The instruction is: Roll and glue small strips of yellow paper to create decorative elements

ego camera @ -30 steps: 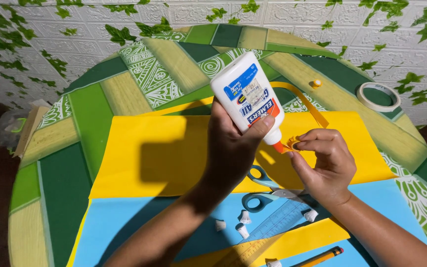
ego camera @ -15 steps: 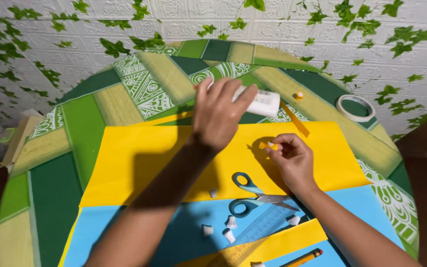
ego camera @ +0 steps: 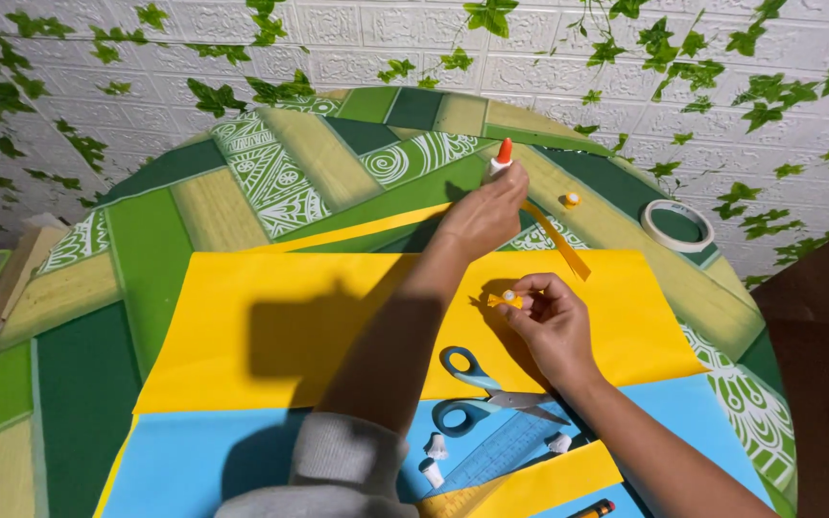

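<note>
My left hand [ego camera: 480, 219] is stretched out over the far side of the round table and grips a white glue bottle with an orange tip [ego camera: 501, 159], standing upright. My right hand [ego camera: 551, 324] hovers over the yellow paper sheet [ego camera: 271, 317] and pinches a small yellow paper piece [ego camera: 505, 300] between thumb and fingers. Blue-handled scissors [ego camera: 477, 393] lie just below my right hand on the blue paper sheet [ego camera: 203, 460].
A yellow paper strip [ego camera: 558, 245] lies past the sheet. A small orange cap [ego camera: 573, 200] and a white tape roll [ego camera: 676, 225] sit at the far right. A blue ruler [ego camera: 501, 451], several small white paper bits [ego camera: 434, 460] and a pencil [ego camera: 595, 508] lie near me.
My left hand has carried the glue bottle away from in front of me to the far side of the table and stood it upright. My right hand still holds the small yellow piece.
</note>
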